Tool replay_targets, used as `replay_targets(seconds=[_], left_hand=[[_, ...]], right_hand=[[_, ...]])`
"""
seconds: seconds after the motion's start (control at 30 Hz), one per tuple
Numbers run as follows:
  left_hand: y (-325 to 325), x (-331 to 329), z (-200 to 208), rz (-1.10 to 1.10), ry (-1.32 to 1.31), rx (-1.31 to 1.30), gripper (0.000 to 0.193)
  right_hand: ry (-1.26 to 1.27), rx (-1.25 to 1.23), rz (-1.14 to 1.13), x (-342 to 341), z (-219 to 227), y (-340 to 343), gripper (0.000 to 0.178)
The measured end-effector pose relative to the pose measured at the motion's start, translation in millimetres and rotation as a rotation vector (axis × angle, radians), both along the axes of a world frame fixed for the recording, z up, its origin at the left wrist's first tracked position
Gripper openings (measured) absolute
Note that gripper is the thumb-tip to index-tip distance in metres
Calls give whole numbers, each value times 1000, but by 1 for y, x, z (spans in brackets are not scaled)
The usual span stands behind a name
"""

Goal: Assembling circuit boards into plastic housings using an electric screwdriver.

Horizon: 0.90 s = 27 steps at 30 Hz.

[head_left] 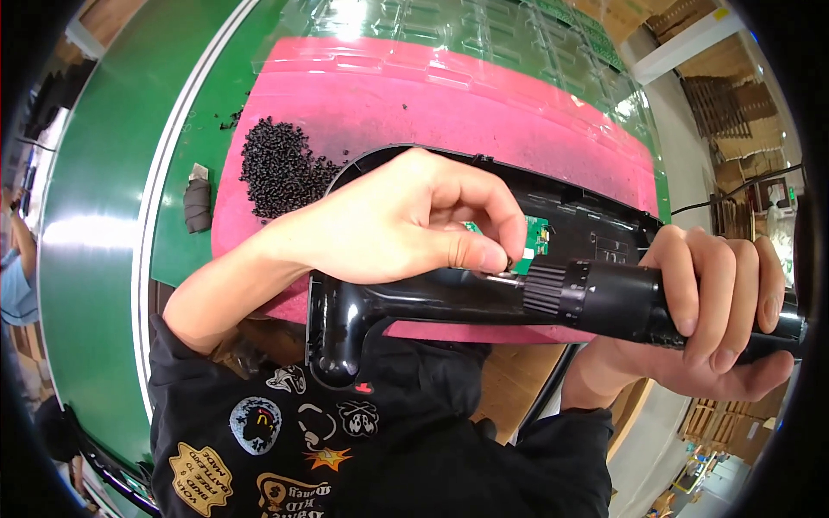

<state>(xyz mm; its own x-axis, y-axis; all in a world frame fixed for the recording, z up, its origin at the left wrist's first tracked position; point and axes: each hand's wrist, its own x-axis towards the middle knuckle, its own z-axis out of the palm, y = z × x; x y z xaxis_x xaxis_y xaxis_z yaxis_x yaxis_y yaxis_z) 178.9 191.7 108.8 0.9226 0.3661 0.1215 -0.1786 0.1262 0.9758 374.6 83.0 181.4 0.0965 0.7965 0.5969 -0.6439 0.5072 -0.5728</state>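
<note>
While my right hand (717,298) wraps around the black power screwdriver (617,298), its metal bit (499,279) points left, over the black plastic shell (345,332). Left hand (401,216): thumb and forefinger pinch a tiny dark piece (509,262) at the bit, too small to identify. Shell's on the pink mat (363,108), green circuit board (539,235) inside. Small black parts (281,168) heaped beyond my left forearm.

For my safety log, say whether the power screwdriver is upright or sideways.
Sideways: the power screwdriver, gripped in the right hand, points its bit left.
</note>
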Motion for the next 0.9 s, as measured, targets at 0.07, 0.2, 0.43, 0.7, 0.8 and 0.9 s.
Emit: replay_targets(seconds=[0.07, 0.2, 0.43, 0.7, 0.8, 0.9], left_hand=[[-2, 3, -4, -4, -31, -28, 14], [-2, 2, -2, 49, -64, 62, 13], [1, 5, -11, 79, -126, 673, 21], [-7, 9, -16, 403, -148, 1195, 20], [-8, 10, -16, 441, -151, 1109, 19], [3, 7, -8, 707, -171, 1006, 12]], right_hand=[[29, 20, 2, -2, -4, 0, 27], [8, 88, 6, -4, -5, -1, 28], [-5, 132, -38, -1, -13, 1, 30], [-163, 47, -158, 2, -11, -3, 35], [-165, 17, -158, -2, -3, -2, 36], [-207, 23, -226, -1, -3, -3, 36]])
